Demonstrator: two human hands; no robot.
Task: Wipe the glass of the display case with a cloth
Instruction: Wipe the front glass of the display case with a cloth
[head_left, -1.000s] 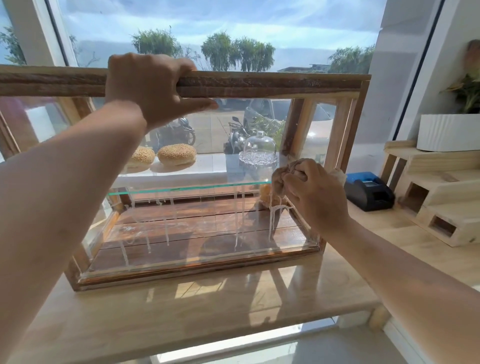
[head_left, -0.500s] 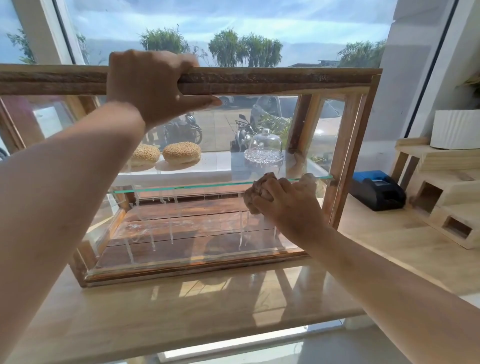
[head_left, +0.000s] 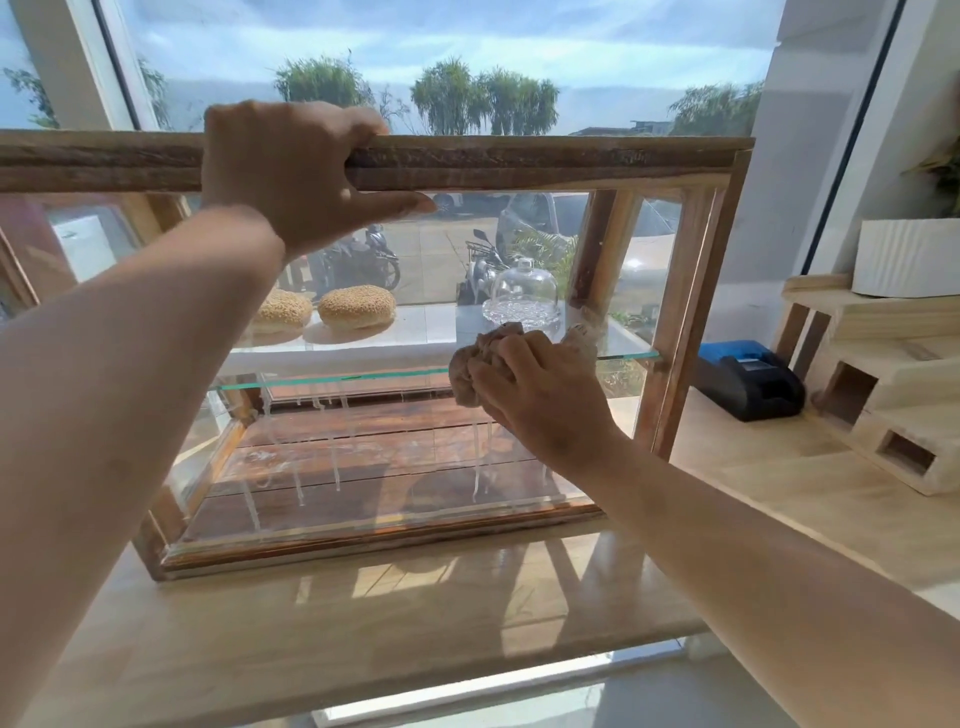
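Observation:
A wooden-framed display case (head_left: 691, 291) stands on a pale counter, with a front glass pane (head_left: 363, 467) streaked by white drips of cleaner. My left hand (head_left: 291, 171) grips the wooden top rail of the case from above. My right hand (head_left: 540, 395) presses a crumpled beige cloth (head_left: 470, 371) against the front glass at the height of the inner glass shelf (head_left: 337, 378), right of the middle.
Inside on the shelf lie two sesame buns (head_left: 356, 306) and a glass dome on a dish (head_left: 523, 299). A black and blue receipt printer (head_left: 748, 379) sits right of the case, then a stepped wooden stand (head_left: 893, 395) with a white pot (head_left: 906, 257).
My right hand has slid the cloth leftward along the glass, from near the right frame post toward the middle. The left hand has kept its grip on the top rail.

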